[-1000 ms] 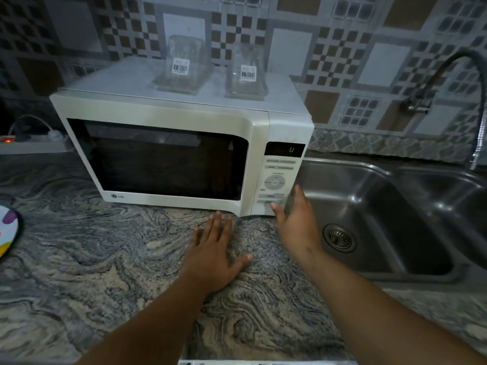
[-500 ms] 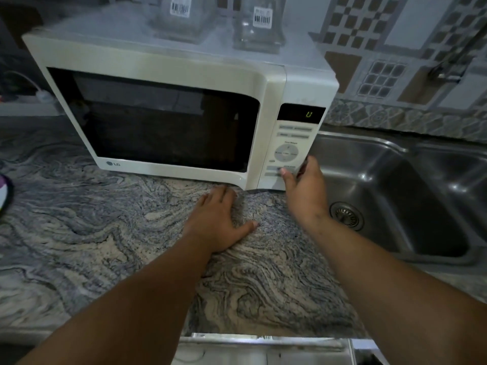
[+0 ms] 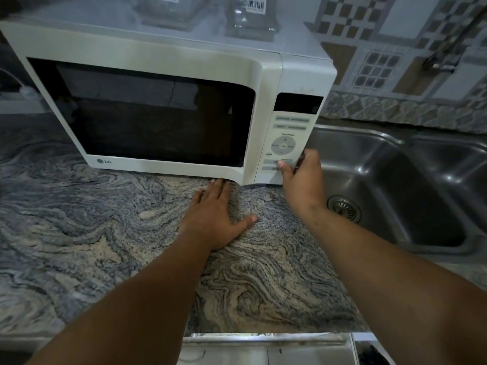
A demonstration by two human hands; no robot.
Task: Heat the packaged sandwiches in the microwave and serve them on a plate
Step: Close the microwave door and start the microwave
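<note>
The right hand (image 3: 303, 180) is up against the lower corner of the microwave (image 3: 168, 101), its thumb pressing one of the long buttons at the foot of the control panel (image 3: 287, 143) while the other fingers curl round the appliance's right edge, a brace that lets the thumb push without the light casing sliding back; it holds nothing loose. I judge this to be the door-release button, since the door (image 3: 147, 111) is closed and the display above is dark. The left hand (image 3: 217, 219) lies flat and spread on the marbled bench (image 3: 92, 233), fingertips just under the door's lower lip, holding nothing; it looks placed to steady the body leaning in, and perhaps to catch the door as it swings. The 2 packaged sandwiches (image 3: 208, 14) sit in clear plastic shells on top of the microwave, side by side, barcode labels facing forward, their tops cut off by the frame; parked there they are within easy reach once the door opens. So heating has not begun. The steel sink (image 3: 395, 167) lies immediately right of the microwave. No plate is in view.
</note>
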